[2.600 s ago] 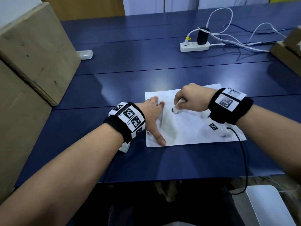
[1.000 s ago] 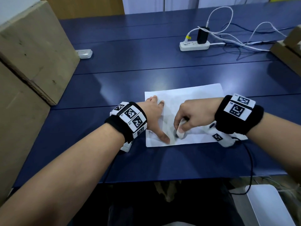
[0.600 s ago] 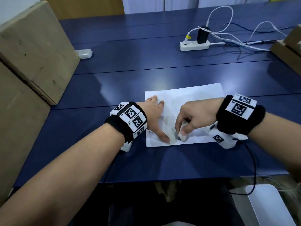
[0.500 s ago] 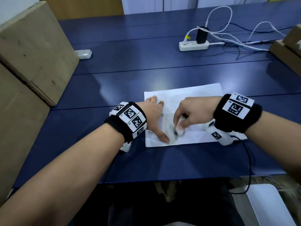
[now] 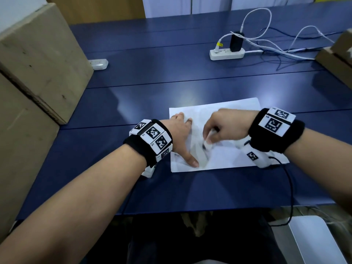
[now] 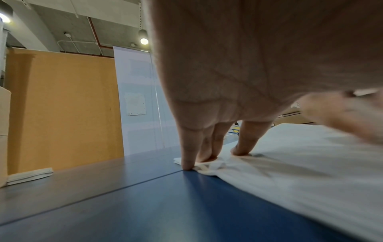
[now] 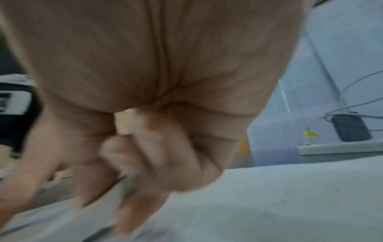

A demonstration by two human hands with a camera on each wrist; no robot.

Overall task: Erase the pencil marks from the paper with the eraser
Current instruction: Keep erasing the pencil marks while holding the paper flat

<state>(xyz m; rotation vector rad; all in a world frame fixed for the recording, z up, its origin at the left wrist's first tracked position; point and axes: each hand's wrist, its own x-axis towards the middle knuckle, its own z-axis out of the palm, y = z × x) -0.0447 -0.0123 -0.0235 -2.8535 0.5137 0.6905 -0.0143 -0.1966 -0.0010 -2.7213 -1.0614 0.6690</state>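
Mid-erasing: right hand (image 5: 224,126) pinches the eraser (image 5: 208,142) on the paper (image 5: 228,157); left hand (image 5: 181,134), flat at nine o'clock, pins it. Next: steady strokes.

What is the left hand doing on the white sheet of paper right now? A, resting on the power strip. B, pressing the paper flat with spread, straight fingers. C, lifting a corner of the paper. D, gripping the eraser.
B: the left hand lies with straight fingers pressed on the white sheet of paper, while the right hand holds the white eraser.
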